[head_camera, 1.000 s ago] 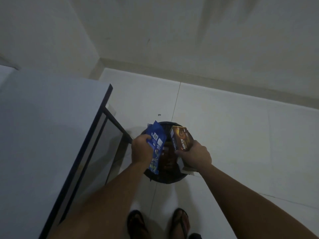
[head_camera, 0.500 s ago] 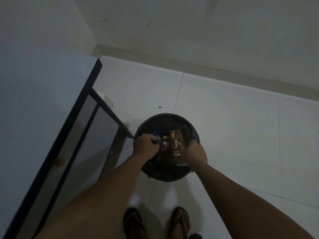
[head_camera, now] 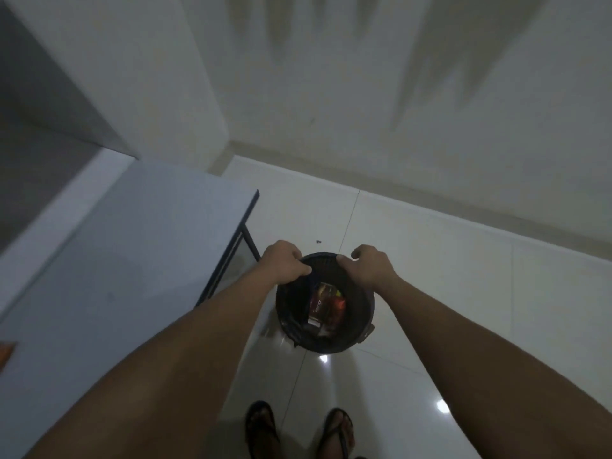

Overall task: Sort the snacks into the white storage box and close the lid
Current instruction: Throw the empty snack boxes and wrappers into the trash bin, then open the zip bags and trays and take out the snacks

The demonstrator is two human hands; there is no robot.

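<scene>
Head view looked straight down on a dark round basket (head_camera: 364, 313) that stood on the pale tiled floor (head_camera: 463, 293), just right of the desk (head_camera: 132, 260). Both hands were on its far rim: left hand (head_camera: 284, 262) clenched round the left part of that edge, thumb inside; right hand (head_camera: 369, 265) curled over the right part the same way. I saw snack packets (head_camera: 326, 304) lying at the bottom of the basket, brown and red wrappers, print too blurred to read. A darker, maybe blue, pack sat against the inner left wall, but I couldn't tell for sure. My read on the white storage box: not in frame. Two sandalled feet (head_camera: 298, 429) stood at the near edge, close to the basket. An orange corner (head_camera: 5, 354) poked in at the far left on the desk.
</scene>
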